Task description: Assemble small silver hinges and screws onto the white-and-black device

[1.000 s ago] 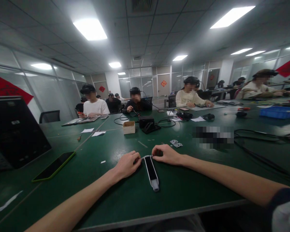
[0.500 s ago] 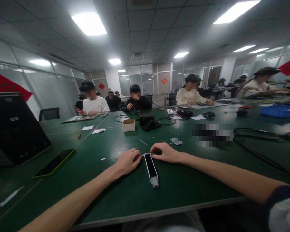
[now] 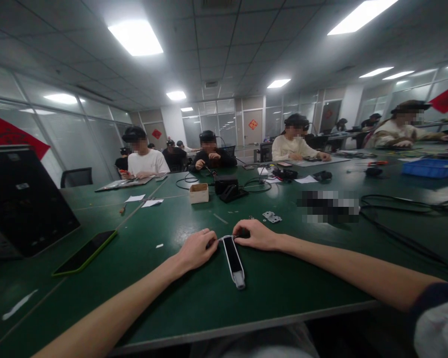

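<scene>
A long, narrow device with a white rim and a black face (image 3: pixel 233 258) lies on the green table in front of me, its grey tapered end pointing toward my body. My left hand (image 3: pixel 198 248) is closed at the left corner of its far end, fingertips pinched on a small light edge there. From the other side, my right hand (image 3: pixel 254 234) pinches the right corner of that same end. Both hands rest on the tabletop. Just beyond my right hand is a grey metal plate with holes (image 3: pixel 272 217), with a few tiny parts beside it.
A phone in a green case (image 3: pixel 85 252) and a black computer case (image 3: pixel 26 199) are at left. Ahead stand a small cardboard box (image 3: pixel 199 194) and a black device with cables (image 3: pixel 227 188). Black cables (image 3: pixel 403 236) and a blue tray (image 3: pixel 431 169) are at right. Several people sit across.
My hands and the device keep almost the same place and grip. The view shifts slightly. Across the table, the person in black has lowered a hand from near the face.
</scene>
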Motion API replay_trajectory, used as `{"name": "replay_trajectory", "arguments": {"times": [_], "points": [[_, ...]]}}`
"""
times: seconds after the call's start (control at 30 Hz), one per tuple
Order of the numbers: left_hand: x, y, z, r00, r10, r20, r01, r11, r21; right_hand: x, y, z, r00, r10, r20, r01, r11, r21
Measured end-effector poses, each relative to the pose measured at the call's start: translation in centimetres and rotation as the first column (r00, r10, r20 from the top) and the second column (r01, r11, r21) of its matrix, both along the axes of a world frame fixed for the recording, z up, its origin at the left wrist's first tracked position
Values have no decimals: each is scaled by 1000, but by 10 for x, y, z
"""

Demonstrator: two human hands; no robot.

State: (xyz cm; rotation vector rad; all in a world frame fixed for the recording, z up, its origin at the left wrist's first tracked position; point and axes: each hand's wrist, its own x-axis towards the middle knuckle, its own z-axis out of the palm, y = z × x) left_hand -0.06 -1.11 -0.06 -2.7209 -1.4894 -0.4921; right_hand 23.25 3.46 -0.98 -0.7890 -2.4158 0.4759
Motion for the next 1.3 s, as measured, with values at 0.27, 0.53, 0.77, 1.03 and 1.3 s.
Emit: {"name": "replay_trajectory", "arguments": {"times": [0.27, 0.53, 0.77, 1.03, 1.3], "points": [[-1, 1, -1, 1000, -6, -10, 6, 1000, 4, -1, 1, -2, 1000, -2, 3, 2, 999, 46], [-1, 3, -2, 1000, -3, 7, 3, 1000, -10, 1, -2, 2, 995, -9, 95, -7, 985, 173], [-1, 5, 1, 1000, -6, 17, 7, 999, -54, 35, 29, 18, 865, -471, 176, 383, 844, 376], [-2, 7, 0, 1000, 1, 17, 0, 998, -59, 116, 89, 0, 263, -865, 428, 876, 400, 269], [-3, 8, -1, 1000, -1, 7, 1, 998, -62, 122, 96, -8, 248, -847, 470, 861, 415, 294]]}}
